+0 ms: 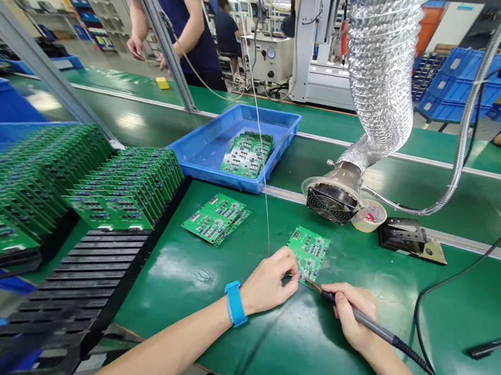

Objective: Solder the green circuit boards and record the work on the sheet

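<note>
A green circuit board (pixel 307 249) lies flat on the green bench mat. My right hand (pixel 354 312) is closed around a soldering iron (pixel 374 326), whose tip is at the board's near edge. Beside that tip, my left hand (pixel 272 282) is pinched shut on a thin solder wire (pixel 268 207) that comes down from overhead. The wire's end between the fingers is too small to make out. A blue wrist strap (pixel 236 303) circles my left wrist. To the left of the board, a small stack of circuit boards (pixel 216 217) rests on the mat.
Black racks (pixel 84 274) with many upright boards (pixel 127 185) stand at left. Behind are a blue tray (pixel 227 178) holding boards, a fume duct (pixel 379 74) with a fan (pixel 332 202), a tape roll (pixel 369 216) and an iron stand (pixel 409 237). A black pen (pixel 496 346) lies right. Co-workers are beyond.
</note>
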The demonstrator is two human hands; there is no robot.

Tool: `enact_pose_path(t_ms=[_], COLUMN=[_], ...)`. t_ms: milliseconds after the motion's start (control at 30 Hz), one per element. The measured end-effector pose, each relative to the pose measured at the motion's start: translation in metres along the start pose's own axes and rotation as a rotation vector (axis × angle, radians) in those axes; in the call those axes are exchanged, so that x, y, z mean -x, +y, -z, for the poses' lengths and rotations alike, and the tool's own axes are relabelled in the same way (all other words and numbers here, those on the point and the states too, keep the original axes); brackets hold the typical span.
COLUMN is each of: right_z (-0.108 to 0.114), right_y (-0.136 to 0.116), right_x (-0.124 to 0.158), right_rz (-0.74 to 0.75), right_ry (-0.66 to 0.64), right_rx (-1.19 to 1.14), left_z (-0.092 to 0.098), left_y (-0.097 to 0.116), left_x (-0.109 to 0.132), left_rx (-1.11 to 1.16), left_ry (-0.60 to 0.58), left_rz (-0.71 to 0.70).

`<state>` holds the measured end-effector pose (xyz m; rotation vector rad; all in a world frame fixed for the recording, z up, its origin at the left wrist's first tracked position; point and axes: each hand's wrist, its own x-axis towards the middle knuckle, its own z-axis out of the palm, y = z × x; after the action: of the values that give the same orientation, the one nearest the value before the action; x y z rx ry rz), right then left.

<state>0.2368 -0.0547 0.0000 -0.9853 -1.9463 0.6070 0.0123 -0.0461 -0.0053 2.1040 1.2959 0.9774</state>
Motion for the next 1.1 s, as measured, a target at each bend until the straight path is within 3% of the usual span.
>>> enact_pose_path(t_ms=[367, 433, 567, 633, 867, 1100], right_z=[-0.003, -0.003, -0.001, 0.000, -0.002, -0.003], right_y=[0.003, 0.003, 0.002, 0.003, 0.010, 0.006], right_x=[0.001, 0.000, -0.001, -0.001, 0.002, -0.003], right_rz=[0.038, 0.047, 0.017, -0.018, -0.096, -0.112], right_ry=[-0.025, -0.021, -0.029, -0.014, 0.048, 0.034], right_rx=[-0.004, -0.010, -0.040, -0.057, -0.074, -0.052], left_z=[-0.001, 0.002, 0.014, 0.019, 0.015, 0.010], left_y=[-0.003, -0.003, -0.003, -0.004, -0.010, -0.010], left_x=[0.000, -0.002, -0.007, -0.008, -0.002, -0.001], left_rx=[-0.015, -0.012, -0.086, -0.142, -0.316, -0.298], left_ry=[-0.065, 0.015, 0.288, 0.337, 0.338, 0.288], left_rz=[-0.072, -0.057, -0.050, -0.046, -0.024, -0.017])
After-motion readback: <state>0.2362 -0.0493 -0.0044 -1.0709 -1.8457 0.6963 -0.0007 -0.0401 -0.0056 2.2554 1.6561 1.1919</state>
